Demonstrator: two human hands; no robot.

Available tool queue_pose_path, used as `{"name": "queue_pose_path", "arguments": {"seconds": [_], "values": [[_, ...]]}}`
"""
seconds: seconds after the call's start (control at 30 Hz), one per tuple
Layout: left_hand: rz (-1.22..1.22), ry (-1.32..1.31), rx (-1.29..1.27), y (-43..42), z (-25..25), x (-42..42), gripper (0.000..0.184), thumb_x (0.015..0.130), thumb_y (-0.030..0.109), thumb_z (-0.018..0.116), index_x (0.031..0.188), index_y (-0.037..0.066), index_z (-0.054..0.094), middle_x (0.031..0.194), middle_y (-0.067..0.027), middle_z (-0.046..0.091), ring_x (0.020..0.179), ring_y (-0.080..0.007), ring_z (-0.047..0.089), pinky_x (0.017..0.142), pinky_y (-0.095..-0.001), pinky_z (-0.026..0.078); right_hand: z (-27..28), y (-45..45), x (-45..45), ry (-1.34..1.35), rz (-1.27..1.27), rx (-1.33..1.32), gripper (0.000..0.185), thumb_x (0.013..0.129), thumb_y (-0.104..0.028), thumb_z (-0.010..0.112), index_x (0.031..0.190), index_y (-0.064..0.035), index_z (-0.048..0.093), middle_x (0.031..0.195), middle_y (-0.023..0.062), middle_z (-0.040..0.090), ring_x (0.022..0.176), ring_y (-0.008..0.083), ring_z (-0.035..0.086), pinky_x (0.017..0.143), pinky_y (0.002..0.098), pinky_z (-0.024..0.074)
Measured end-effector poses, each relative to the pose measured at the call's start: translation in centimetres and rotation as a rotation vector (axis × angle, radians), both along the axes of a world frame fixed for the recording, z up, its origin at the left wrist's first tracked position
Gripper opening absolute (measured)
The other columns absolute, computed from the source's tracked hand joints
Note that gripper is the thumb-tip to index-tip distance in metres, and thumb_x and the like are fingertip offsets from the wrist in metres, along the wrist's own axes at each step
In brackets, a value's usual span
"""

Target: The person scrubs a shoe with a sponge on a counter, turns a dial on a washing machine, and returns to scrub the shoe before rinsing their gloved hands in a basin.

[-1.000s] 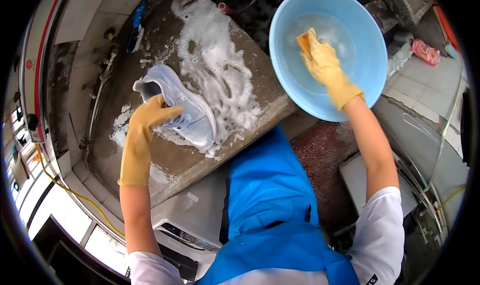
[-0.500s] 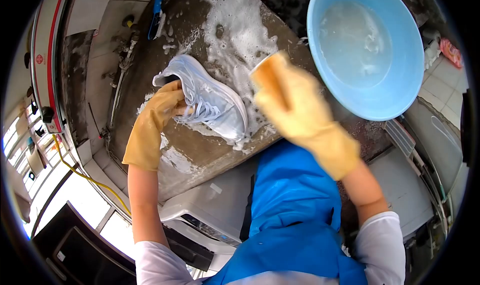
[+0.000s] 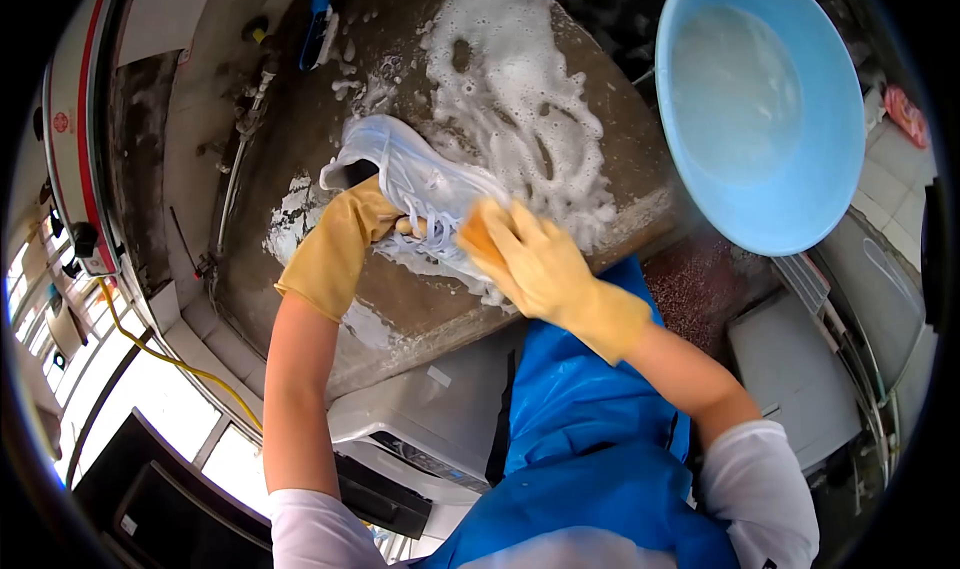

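Note:
A pale, wet sneaker [image 3: 425, 169] with white laces lies on its side on the stone slab [image 3: 640, 119], its opening towards the left. My left hand [image 3: 345, 239], in a yellow rubber glove, grips it at the opening and laces, with some fingers hidden by the shoe. In my right hand [image 3: 555, 269], also gloved and slightly blurred, is an orange-brown scrubbing brush [image 3: 482, 233]. The brush is at the toe end of the sneaker; its bristles are out of sight. White suds [image 3: 510, 79] spread over the slab behind the shoe.
A light blue basin [image 3: 685, 159] of cloudy water stands at the right. A blue-handled brush [image 3: 320, 19] lies at the slab's far left. Below the slab's front edge is a grey-white machine [image 3: 430, 399]. Pipes [image 3: 235, 159] run along the left wall.
My right hand has brought the scrubbing brush left and down onto the sneaker's toe. The suds now spread farther right. The view has shifted slightly; my left hand keeps its hold.

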State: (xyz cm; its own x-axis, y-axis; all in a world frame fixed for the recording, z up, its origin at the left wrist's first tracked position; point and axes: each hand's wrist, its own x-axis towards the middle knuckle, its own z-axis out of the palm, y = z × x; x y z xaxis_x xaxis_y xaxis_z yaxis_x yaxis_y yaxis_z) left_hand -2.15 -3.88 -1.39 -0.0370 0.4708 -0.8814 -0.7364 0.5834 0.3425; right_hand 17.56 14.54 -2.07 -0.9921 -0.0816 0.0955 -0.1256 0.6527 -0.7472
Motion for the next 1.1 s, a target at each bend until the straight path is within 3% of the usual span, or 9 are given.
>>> {"name": "queue_pose_path", "arguments": {"seconds": [0.17, 0.27, 0.37, 0.43, 0.53, 0.7, 0.83, 1.0, 1.1], "values": [[0.032, -0.021, 0.033, -0.3, -0.2, 0.1, 0.008, 0.092, 0.009, 0.067, 0.098, 0.006, 0.072, 0.073, -0.0027, 0.067, 0.058, -0.0085, 0.059, 0.050, -0.0256, 0.041, -1.7, -3.1, -8.8, 0.030, -0.101, -0.123, 0.062, 0.092, -0.035, 0.071, 0.144, -0.0061, 0.055, 0.124, 0.0160, 0.057, 0.093, 0.0314, 0.067, 0.075, 0.0425, 0.0596], [0.055, -0.044, 0.052, -0.9, -0.9, 0.1, 0.008, 0.092, 0.010, 0.067, 0.098, 0.006, 0.072, 0.073, -0.0027, 0.067, 0.058, -0.0088, 0.059, 0.050, -0.0256, 0.041, -1.0, 2.2, -1.8, 0.274, 0.256, 0.122, 0.063, 0.097, -0.035, 0.067, 0.146, 0.0027, 0.052, 0.131, 0.0237, 0.059, 0.106, 0.0398, 0.066, 0.087, 0.0466, 0.0571], [0.064, -0.068, 0.070, -0.9, -1.2, 0.1, 0.008, 0.092, 0.010, 0.067, 0.098, 0.006, 0.072, 0.073, -0.0027, 0.067, 0.058, -0.0091, 0.059, 0.049, -0.0255, 0.041, -0.3, 2.4, 0.0, -0.291, 0.212, -0.068, 0.067, 0.095, -0.034, 0.071, 0.146, 0.0038, 0.050, 0.124, 0.0250, 0.059, 0.093, 0.0379, 0.068, 0.083, 0.0430, 0.0575], [0.068, -0.063, 0.066, -0.8, -1.2, 0.2, 0.008, 0.092, 0.010, 0.067, 0.098, 0.007, 0.072, 0.073, -0.0027, 0.067, 0.057, -0.0093, 0.059, 0.049, -0.0255, 0.041, -0.9, -1.6, -5.8, 0.080, 0.082, -0.098, 0.063, 0.095, -0.034, 0.070, 0.143, 0.0036, 0.052, 0.120, 0.0236, 0.060, 0.088, 0.0377, 0.068, 0.080, 0.0434, 0.0571], [0.107, -0.057, 0.049, -1.4, -1.1, 0.3, 0.008, 0.092, 0.010, 0.067, 0.098, 0.007, 0.072, 0.073, -0.0028, 0.068, 0.057, -0.0096, 0.059, 0.049, -0.0255, 0.041, 1.1, -2.7, -10.2, 0.019, 0.127, -0.160, 0.057, 0.097, -0.033, 0.069, 0.140, 0.0005, 0.053, 0.122, 0.0203, 0.061, 0.088, 0.0377, 0.068, 0.077, 0.0431, 0.0570], [0.118, -0.108, 0.094, -2.5, -2.1, 0.6, 0.008, 0.092, 0.011, 0.068, 0.098, 0.007, 0.073, 0.072, -0.0028, 0.068, 0.056, -0.0100, 0.059, 0.049, -0.0254, 0.041, -4.5, 0.7, 2.1, 0.089, 0.289, 0.056, 0.050, 0.095, -0.032, 0.071, 0.135, -0.0063, 0.056, 0.125, 0.0144, 0.059, 0.083, 0.0288, 0.066, 0.073, 0.0391, 0.0564], [0.104, -0.108, 0.108, -2.2, -2.1, 0.7, 0.008, 0.092, 0.011, 0.068, 0.098, 0.007, 0.073, 0.072, -0.0029, 0.068, 0.056, -0.0104, 0.059, 0.048, -0.0254, 0.041, -0.4, -2.4, -6.6, 0.201, 0.110, 0.153, 0.048, 0.092, -0.032, 0.074, 0.132, -0.0099, 0.059, 0.127, 0.0101, 0.059, 0.083, 0.0242, 0.066, 0.068, 0.0346, 0.0560], [0.123, -0.136, 0.121, -2.6, -2.2, 1.0, 0.008, 0.092, 0.012, 0.069, 0.098, 0.007, 0.073, 0.072, -0.0029, 0.068, 0.055, -0.0109, 0.059, 0.048, -0.0253, 0.041, -2.0, 0.6, 3.1, 0.155, 0.043, 0.139, 0.037, 0.088, -0.029, 0.073, 0.122, -0.0186, 0.064, 0.112, 0.0012, 0.057, 0.090, 0.0216, 0.059, 0.059, 0.0309, 0.0543], [0.115, -0.136, 0.128, -2.3, -1.8, 1.2, 0.008, 0.092, 0.012, 0.069, 0.098, 0.007, 0.073, 0.072, -0.0029, 0.068, 0.055, -0.0112, 0.059, 0.048, -0.0252, 0.041, 0.4, 0.1, -1.5, 0.128, 0.069, 0.201, 0.045, 0.085, -0.027, 0.076, 0.126, -0.0167, 0.061, 0.113, 0.0051, 0.057, 0.088, 0.0219, 0.060, 0.059, 0.0321, 0.0550]]}}
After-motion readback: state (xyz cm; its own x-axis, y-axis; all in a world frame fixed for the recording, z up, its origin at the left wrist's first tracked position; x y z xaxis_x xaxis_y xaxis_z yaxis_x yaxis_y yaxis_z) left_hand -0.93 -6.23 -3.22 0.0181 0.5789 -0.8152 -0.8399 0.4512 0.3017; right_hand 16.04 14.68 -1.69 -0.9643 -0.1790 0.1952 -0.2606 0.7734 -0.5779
